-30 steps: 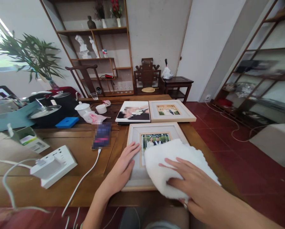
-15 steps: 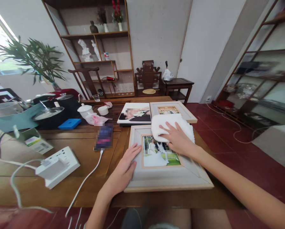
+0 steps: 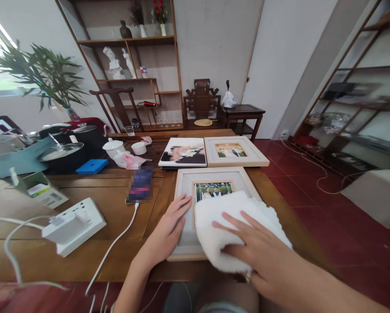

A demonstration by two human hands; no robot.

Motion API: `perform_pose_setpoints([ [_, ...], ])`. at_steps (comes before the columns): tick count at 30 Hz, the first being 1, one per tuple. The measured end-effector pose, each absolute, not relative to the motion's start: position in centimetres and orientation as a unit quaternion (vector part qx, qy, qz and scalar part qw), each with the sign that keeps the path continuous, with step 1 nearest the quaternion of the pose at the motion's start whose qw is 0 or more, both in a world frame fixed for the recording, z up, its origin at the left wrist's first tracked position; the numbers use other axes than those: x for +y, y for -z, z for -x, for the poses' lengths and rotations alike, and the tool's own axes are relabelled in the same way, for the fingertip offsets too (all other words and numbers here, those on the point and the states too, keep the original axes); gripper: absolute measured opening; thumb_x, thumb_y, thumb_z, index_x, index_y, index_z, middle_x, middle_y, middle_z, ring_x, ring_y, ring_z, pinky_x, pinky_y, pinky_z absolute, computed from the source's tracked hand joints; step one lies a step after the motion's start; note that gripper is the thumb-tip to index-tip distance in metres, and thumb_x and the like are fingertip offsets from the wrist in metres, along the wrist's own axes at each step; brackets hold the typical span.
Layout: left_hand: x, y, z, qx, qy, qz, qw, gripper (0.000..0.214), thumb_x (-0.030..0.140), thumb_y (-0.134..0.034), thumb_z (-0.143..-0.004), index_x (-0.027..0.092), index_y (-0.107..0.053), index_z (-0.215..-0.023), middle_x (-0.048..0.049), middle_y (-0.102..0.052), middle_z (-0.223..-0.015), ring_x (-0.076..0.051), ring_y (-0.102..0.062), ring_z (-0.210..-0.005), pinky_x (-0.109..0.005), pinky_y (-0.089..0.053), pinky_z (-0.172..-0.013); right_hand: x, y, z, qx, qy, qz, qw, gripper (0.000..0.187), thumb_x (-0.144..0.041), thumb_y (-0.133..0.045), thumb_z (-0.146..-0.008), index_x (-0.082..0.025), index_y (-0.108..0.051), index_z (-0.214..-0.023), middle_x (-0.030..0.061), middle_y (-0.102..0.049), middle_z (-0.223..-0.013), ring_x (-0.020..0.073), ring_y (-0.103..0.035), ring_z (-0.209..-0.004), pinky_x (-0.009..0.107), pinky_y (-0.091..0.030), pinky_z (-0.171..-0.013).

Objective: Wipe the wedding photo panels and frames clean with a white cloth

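Observation:
A picture frame (image 3: 185, 217) with a pale wide border and light wood edge lies flat on the wooden table in front of me, holding a wedding photo (image 3: 211, 189). My left hand (image 3: 169, 226) rests on its left side, fingers stretched out over the border. Over the lower right of the frame, my right hand (image 3: 250, 243) presses on a fluffy white cloth (image 3: 221, 217), its fingers spread across the top and the thumb side tucked at the cloth's near edge. The cloth covers most of the photo's lower part and the frame's near right corner.
Behind the frame lie a second framed photo (image 3: 258, 154) and a white-edged photo panel (image 3: 182, 152). To the left are a phone (image 3: 140, 184) on a white cable, a power strip (image 3: 79, 226), a blue box (image 3: 92, 166), a white teapot (image 3: 112, 147) and a lidded pan (image 3: 64, 154).
My right hand and the white cloth have moved toward me, from the frame's upper right to its lower right. The couple's upper bodies are uncovered. My left hand stays on the left border.

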State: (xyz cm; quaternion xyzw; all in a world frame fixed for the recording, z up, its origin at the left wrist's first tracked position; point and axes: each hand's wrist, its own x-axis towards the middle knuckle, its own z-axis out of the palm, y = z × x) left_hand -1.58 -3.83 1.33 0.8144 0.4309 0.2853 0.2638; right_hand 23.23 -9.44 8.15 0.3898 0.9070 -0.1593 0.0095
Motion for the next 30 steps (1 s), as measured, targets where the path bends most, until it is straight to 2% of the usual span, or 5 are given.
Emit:
perform_pose_setpoints([
  [6, -3.8, -1.3, 1.6, 0.419, -0.297, -0.817, 0.261, 0.042, 0.017, -0.035, -0.094, 0.023, -0.047, -0.133, -0.0038, -0.041, -0.145, -0.018, -0.025, -0.139, -0.042, -0.019, -0.116, -3.0, -4.4, -23.9, 0.883, -0.048, -0.463, -0.062, 0.060, 0.001, -0.048, -0.069, -0.023, -0.056, -0.123, 0.0069, -0.036, -0.146, 0.0338, -0.022, -0.136, 0.062, -0.016, -0.107],
  [11, -3.9, -1.4, 1.7, 0.416, -0.299, -0.817, 0.265, 0.043, 0.016, -0.035, -0.093, 0.024, -0.046, -0.134, -0.0032, -0.041, -0.145, -0.018, -0.025, -0.140, -0.043, -0.018, -0.116, 2.2, -4.5, -23.7, 0.871, -0.148, -0.462, -0.077, 0.056, 0.000, -0.048, -0.073, -0.021, -0.055, -0.125, 0.0102, -0.033, -0.148, 0.0381, -0.015, -0.137, 0.065, -0.013, -0.105],
  [22, -3.9, -1.2, 1.7, 0.421, -0.297, -0.813, 0.271, 0.042, 0.019, -0.033, -0.095, 0.023, -0.045, -0.135, -0.0033, -0.039, -0.146, -0.017, -0.023, -0.140, -0.042, -0.018, -0.116, -4.1, -7.2, -24.1, 0.916, 0.110, -0.387, -0.006, 0.062, -0.003, -0.045, -0.066, -0.024, -0.056, -0.124, 0.0086, -0.038, -0.145, 0.0314, -0.022, -0.137, 0.059, -0.017, -0.107],
  [26, -3.9, -1.2, 1.7, 0.435, -0.280, -0.814, 0.264, 0.042, 0.021, -0.034, -0.095, 0.023, -0.044, -0.135, -0.0033, -0.037, -0.147, -0.017, -0.022, -0.140, -0.043, -0.017, -0.116, -8.8, -10.8, -24.3, 0.916, 0.208, -0.343, 0.016, 0.060, -0.001, -0.043, -0.062, -0.023, -0.062, -0.114, 0.0061, -0.051, -0.136, 0.0261, -0.038, -0.130, 0.049, -0.024, -0.109],
  [30, -3.9, -1.3, 1.7, 0.431, -0.284, -0.815, 0.262, 0.041, 0.021, -0.034, -0.095, 0.025, -0.045, -0.134, -0.0030, -0.039, -0.147, -0.019, -0.024, -0.140, -0.044, -0.019, -0.116, -10.1, -11.2, -23.9, 0.915, 0.226, -0.334, -0.010, 0.061, -0.001, -0.044, -0.060, -0.026, -0.062, -0.112, 0.0020, -0.044, -0.142, 0.0243, -0.035, -0.132, 0.045, -0.024, -0.110],
])
